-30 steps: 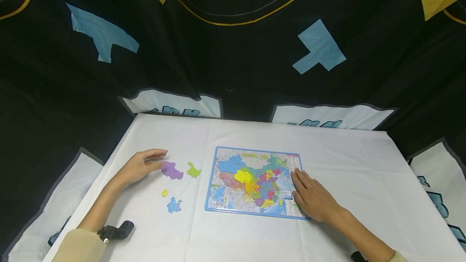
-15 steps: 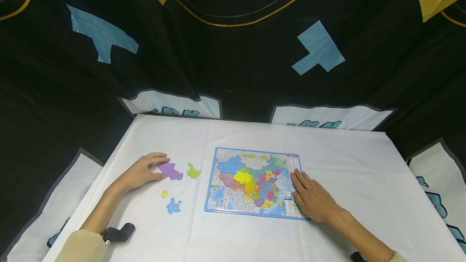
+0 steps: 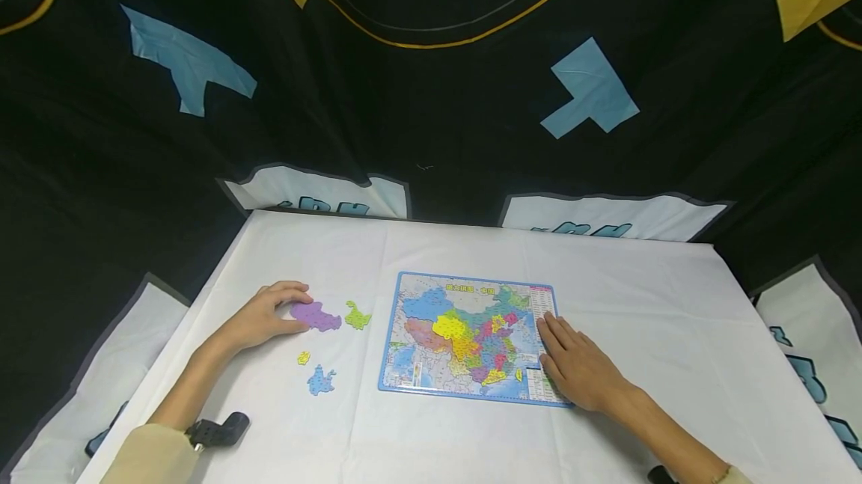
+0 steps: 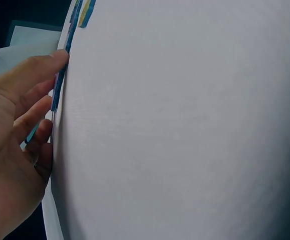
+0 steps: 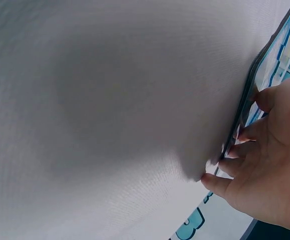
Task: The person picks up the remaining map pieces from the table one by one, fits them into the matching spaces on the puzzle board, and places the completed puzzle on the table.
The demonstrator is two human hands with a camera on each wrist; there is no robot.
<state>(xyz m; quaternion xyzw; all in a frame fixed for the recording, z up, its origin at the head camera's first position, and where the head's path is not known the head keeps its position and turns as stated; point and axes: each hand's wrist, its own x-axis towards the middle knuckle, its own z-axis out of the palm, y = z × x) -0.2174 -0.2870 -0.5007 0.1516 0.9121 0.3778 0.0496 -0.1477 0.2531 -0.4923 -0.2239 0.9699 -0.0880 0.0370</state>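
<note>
My left hand (image 3: 259, 317) pinches a purple map puzzle piece (image 3: 318, 316) by its left end, thumb on the near side and fingers on the far side. In the left wrist view the piece shows as a thin dark blue edge (image 4: 60, 86) at the thumb tip. To its right lies a green puzzle piece (image 3: 358, 315); nearer the front are a small yellow piece (image 3: 304, 357) and a light blue piece (image 3: 320, 380). With fingers outstretched, my right hand (image 3: 584, 364) rests on the right edge of the blue-framed map puzzle board (image 3: 431, 379).
A white cloth (image 3: 458, 439) covers the table. Behind it hangs a black curtain (image 3: 404, 110) with blue and yellow shapes. A dark wrist camera mount (image 3: 222, 430) sticks out beside my left forearm. The board shows coloured regions with a pale gap at the top middle.
My left hand has come down around the purple piece and gripped it. The piece has turned a little and shifted slightly right. My right hand has stayed on the board.
</note>
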